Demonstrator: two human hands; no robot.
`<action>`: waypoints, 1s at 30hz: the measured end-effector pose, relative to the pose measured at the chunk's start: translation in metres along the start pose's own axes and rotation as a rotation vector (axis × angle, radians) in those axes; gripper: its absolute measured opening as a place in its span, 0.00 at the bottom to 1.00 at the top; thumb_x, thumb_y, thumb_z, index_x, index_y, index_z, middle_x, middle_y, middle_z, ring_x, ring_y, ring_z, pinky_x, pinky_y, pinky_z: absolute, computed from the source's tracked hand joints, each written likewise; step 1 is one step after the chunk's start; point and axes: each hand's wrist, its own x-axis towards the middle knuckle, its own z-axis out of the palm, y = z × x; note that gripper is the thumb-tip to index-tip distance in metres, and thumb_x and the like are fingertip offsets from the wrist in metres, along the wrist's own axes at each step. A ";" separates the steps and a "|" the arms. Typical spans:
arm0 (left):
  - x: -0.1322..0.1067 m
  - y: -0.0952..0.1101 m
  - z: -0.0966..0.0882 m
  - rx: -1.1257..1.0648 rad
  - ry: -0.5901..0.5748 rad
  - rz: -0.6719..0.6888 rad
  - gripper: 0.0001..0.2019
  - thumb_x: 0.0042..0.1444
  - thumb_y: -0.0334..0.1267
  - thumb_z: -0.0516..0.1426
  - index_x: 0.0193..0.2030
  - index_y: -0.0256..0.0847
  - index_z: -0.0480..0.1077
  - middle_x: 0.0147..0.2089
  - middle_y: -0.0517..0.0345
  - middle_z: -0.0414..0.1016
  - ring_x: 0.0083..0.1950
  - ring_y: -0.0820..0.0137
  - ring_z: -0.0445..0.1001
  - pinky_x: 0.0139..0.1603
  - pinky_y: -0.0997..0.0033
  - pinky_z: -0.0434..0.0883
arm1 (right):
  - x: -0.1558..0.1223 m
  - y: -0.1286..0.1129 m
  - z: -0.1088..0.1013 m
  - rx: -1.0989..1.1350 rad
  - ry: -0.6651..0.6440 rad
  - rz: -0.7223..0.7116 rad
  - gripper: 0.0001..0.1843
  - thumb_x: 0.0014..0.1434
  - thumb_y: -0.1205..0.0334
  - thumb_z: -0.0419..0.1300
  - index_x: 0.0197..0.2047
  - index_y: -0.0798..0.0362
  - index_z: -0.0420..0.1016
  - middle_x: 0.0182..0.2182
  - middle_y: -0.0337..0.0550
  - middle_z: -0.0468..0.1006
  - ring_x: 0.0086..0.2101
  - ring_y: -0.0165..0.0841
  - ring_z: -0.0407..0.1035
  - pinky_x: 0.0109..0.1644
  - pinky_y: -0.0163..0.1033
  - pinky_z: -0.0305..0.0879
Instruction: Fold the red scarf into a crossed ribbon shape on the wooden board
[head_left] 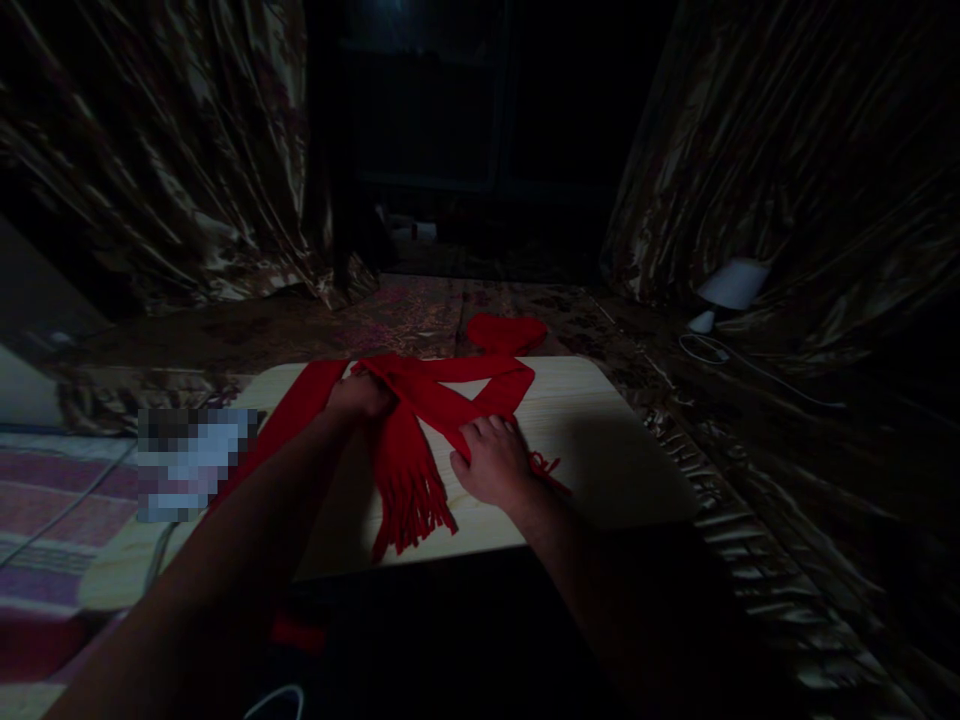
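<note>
A long red scarf [409, 440] with fringed ends lies looped across a small light wooden table [592, 450]. One fringed end hangs toward the near edge; a few more strands poke out beside my right wrist. My left hand [364, 395] is closed on the scarf near the table's far edge, its fingertips partly hidden in the cloth. My right hand [495, 460] has its fingers bent over the band of scarf on the right, thumb at the left side. Another stretch of the scarf runs down to the left, behind my left forearm.
Beyond the table's far edge rests a folded red cloth item [506, 332]. A blurred-out object [195, 465] lies at the table's left side. To the right, a small white lamp [733, 285] stands with its cord. Patterned curtains [225, 150] hang behind; the room is dark.
</note>
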 end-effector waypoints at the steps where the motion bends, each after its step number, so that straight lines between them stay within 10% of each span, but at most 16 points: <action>1: -0.006 0.002 -0.003 -0.006 -0.005 -0.047 0.27 0.65 0.52 0.46 0.60 0.36 0.71 0.58 0.39 0.75 0.56 0.52 0.73 0.53 0.54 0.69 | 0.000 0.000 0.000 0.000 -0.002 -0.001 0.19 0.64 0.51 0.55 0.53 0.53 0.73 0.47 0.51 0.75 0.49 0.45 0.62 0.53 0.49 0.54; 6: -0.034 0.019 -0.010 -0.030 0.251 0.068 0.29 0.66 0.50 0.44 0.67 0.38 0.65 0.65 0.42 0.69 0.65 0.53 0.67 0.64 0.54 0.63 | 0.000 -0.001 0.000 -0.003 0.004 0.001 0.18 0.63 0.51 0.55 0.51 0.53 0.74 0.46 0.52 0.75 0.48 0.45 0.62 0.53 0.49 0.54; 10: -0.036 0.026 -0.009 -0.018 0.201 0.129 0.34 0.65 0.56 0.43 0.75 0.45 0.52 0.77 0.51 0.50 0.77 0.53 0.46 0.73 0.44 0.47 | -0.001 0.000 0.000 -0.007 0.028 0.001 0.18 0.63 0.51 0.56 0.49 0.53 0.74 0.45 0.51 0.76 0.48 0.45 0.62 0.52 0.49 0.54; 15: -0.030 0.020 -0.007 -0.079 -0.036 -0.026 0.33 0.66 0.58 0.37 0.73 0.47 0.56 0.76 0.51 0.53 0.75 0.51 0.53 0.69 0.36 0.52 | -0.002 0.001 0.000 0.005 0.035 0.001 0.17 0.62 0.52 0.57 0.49 0.52 0.74 0.45 0.50 0.76 0.48 0.45 0.62 0.53 0.49 0.54; 22: -0.084 0.013 0.004 -0.041 0.043 0.080 0.30 0.68 0.48 0.40 0.66 0.33 0.65 0.72 0.42 0.60 0.74 0.56 0.55 0.71 0.57 0.56 | -0.002 0.004 0.004 0.042 0.085 0.002 0.18 0.63 0.51 0.57 0.51 0.51 0.76 0.45 0.49 0.77 0.47 0.44 0.64 0.53 0.48 0.55; 30: -0.132 0.022 0.015 -0.133 0.188 -0.035 0.29 0.70 0.46 0.38 0.69 0.34 0.60 0.71 0.40 0.62 0.73 0.55 0.57 0.69 0.51 0.57 | 0.005 0.011 0.009 0.331 0.173 0.006 0.16 0.59 0.56 0.59 0.47 0.53 0.79 0.46 0.51 0.80 0.48 0.43 0.69 0.57 0.49 0.61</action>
